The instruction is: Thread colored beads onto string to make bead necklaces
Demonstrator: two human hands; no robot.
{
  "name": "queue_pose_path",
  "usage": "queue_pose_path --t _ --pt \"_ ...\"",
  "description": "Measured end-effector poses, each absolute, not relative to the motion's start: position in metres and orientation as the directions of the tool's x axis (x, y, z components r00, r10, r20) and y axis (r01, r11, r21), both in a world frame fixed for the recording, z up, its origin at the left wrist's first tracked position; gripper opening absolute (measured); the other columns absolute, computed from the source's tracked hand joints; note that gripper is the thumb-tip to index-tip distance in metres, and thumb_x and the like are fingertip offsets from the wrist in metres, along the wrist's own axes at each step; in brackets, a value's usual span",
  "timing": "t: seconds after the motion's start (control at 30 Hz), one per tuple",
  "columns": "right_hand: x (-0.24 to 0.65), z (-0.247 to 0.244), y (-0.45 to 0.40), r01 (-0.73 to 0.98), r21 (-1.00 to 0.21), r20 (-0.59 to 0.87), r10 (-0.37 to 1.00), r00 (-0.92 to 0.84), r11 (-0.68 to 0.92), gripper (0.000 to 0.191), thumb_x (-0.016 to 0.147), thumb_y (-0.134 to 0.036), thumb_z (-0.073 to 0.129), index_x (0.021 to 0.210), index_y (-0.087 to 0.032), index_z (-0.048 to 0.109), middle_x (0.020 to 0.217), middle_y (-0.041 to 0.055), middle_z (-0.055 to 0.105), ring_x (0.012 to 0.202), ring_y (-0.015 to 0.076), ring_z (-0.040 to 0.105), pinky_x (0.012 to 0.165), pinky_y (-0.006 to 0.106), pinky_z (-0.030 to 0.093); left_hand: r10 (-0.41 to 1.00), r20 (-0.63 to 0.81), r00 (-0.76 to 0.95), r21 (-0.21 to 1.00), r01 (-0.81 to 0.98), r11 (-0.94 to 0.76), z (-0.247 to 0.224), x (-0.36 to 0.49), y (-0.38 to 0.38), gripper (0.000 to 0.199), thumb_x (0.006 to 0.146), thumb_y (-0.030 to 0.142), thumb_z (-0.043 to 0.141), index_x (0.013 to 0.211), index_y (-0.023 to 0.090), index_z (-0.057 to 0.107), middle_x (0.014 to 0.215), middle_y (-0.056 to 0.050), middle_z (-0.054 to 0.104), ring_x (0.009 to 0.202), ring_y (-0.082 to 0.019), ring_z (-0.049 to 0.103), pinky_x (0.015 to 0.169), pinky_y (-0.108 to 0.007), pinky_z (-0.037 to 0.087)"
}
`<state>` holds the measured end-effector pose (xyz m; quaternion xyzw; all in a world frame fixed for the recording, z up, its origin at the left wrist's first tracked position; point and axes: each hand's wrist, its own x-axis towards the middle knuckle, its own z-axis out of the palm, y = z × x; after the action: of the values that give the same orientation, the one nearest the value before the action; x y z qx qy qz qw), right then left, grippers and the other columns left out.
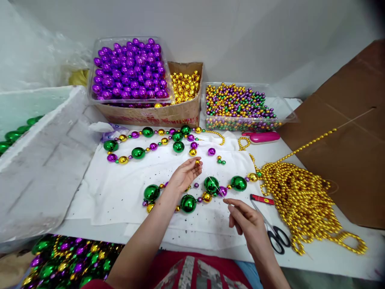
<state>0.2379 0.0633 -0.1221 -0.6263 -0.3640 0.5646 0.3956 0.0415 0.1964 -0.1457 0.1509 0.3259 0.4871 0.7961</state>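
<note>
Left fingertips pinch a gold bead as the right hand, at four o'clock, grips string between closed fingers, apparently mid-threading, which calls for steady tension. A strand lies at six o'clock.

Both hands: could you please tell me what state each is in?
Left hand: pinching a small gold bead.
Right hand: pinching a thin pale string.
</note>
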Motion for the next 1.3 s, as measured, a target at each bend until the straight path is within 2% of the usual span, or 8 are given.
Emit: queue_pose_path --t 0.47,0.63,0.77,0.83,1.03,1.17,1.23,1.3 --pt "0.236 -0.125 0.066 0.031 -0.913 -0.403 0.909 0.104 -0.408 0.035 0.079 -0.046 0.062 0.098 -0.017 0.065 0.047 -0.0036 0.051 0.041 0.0089 0.032 0.041 0.022 0.022 0.919 -0.307 0.249 0.72 -0.57 0.395 -0.146 0.043 0.193 0.033 0.074 0.013 0.071 0.107 0.015 0.065 0.092 -0.005 0.066 0.079 -0.012 0.062 0.082 -0.027 0.048" --pt "0.22 -0.134 0.081 -0.159 -0.927 -0.354 0.934 0.059 -0.341 0.024 0.081 -0.043 0.062 0.082 -0.019 0.057 0.052 -0.0027 0.057 0.037 0.0068 0.033 0.038 0.021 0.022 0.9 -0.297 0.32 0.72 -0.544 0.431 -0.138 0.053 0.189 0.039 0.072 0.013 0.073 0.109 0.016 0.061 0.094 -0.006 0.066 0.08 -0.013 0.062 0.079 -0.028 0.047" --pt "0.22 -0.141 0.09 -0.348 -0.876 -0.371 0.928 0.039 -0.335 0.026 0.077 -0.042 0.067 0.081 -0.019 0.055 0.056 -0.0022 0.06 0.037 0.0062 0.035 0.039 0.02 0.024 0.881 -0.282 0.379 0.761 -0.471 0.447 -0.135 0.046 0.19 0.035 0.075 0.02 0.072 0.107 0.016 0.062 0.104 -0.009 0.065 0.09 -0.018 0.062 0.083 -0.032 0.046" --pt "0.225 -0.144 0.092 -0.407 -0.845 -0.4 0.915 0.049 -0.347 0.026 0.074 -0.041 0.07 0.082 -0.02 0.056 0.057 -0.0026 0.06 0.038 0.0062 0.036 0.039 0.02 0.024 0.894 -0.301 0.332 0.788 -0.441 0.429 -0.135 0.038 0.193 0.03 0.076 0.023 0.071 0.105 0.015 0.064 0.107 -0.01 0.065 0.09 -0.018 0.062 0.082 -0.031 0.047" --pt "0.235 -0.152 0.088 -0.479 -0.798 -0.454 0.888 0.076 -0.367 0.029 0.071 -0.038 0.074 0.085 -0.02 0.057 0.057 -0.0029 0.059 0.04 0.0069 0.037 0.04 0.02 0.025 0.923 -0.351 0.16 0.839 -0.384 0.386 -0.144 0.014 0.206 0.027 0.073 0.026 0.072 0.096 0.014 0.065 0.097 -0.009 0.066 0.078 -0.014 0.063 0.078 -0.03 0.048" --pt "0.234 -0.155 0.087 -0.488 -0.787 -0.469 0.88 0.077 -0.377 0.028 0.072 -0.037 0.074 0.085 -0.019 0.057 0.057 -0.0022 0.058 0.04 0.0064 0.037 0.04 0.02 0.025 0.966 -0.26 -0.013 0.962 -0.09 0.258 -0.151 0.012 0.22 0.02 0.076 0.026 0.065 0.092 0.015 0.064 0.089 -0.007 0.065 0.072 -0.015 0.06 0.073 -0.031 0.048" --pt "0.233 -0.156 0.087 -0.489 -0.786 -0.471 0.879 0.077 -0.379 0.028 0.071 -0.037 0.074 0.085 -0.019 0.057 0.057 -0.0024 0.058 0.04 0.0061 0.037 0.04 0.019 0.025 0.98 -0.168 -0.106 0.982 0.07 0.175 -0.153 0.018 0.23 0.013 0.074 0.02 0.065 0.087 0.016 0.065 0.084 -0.005 0.063 0.068 -0.014 0.057 0.071 -0.03 0.046" --pt "0.233 -0.156 0.087 -0.494 -0.781 -0.474 0.878 0.069 -0.382 0.028 0.072 -0.037 0.074 0.085 -0.019 0.057 0.058 -0.0026 0.058 0.04 0.006 0.037 0.04 0.019 0.025 0.986 -0.086 -0.141 0.983 0.151 0.107 -0.153 0.024 0.24 0.012 0.07 0.013 0.066 0.081 0.018 0.066 0.085 -0.004 0.061 0.07 -0.015 0.055 0.077 -0.03 0.043"
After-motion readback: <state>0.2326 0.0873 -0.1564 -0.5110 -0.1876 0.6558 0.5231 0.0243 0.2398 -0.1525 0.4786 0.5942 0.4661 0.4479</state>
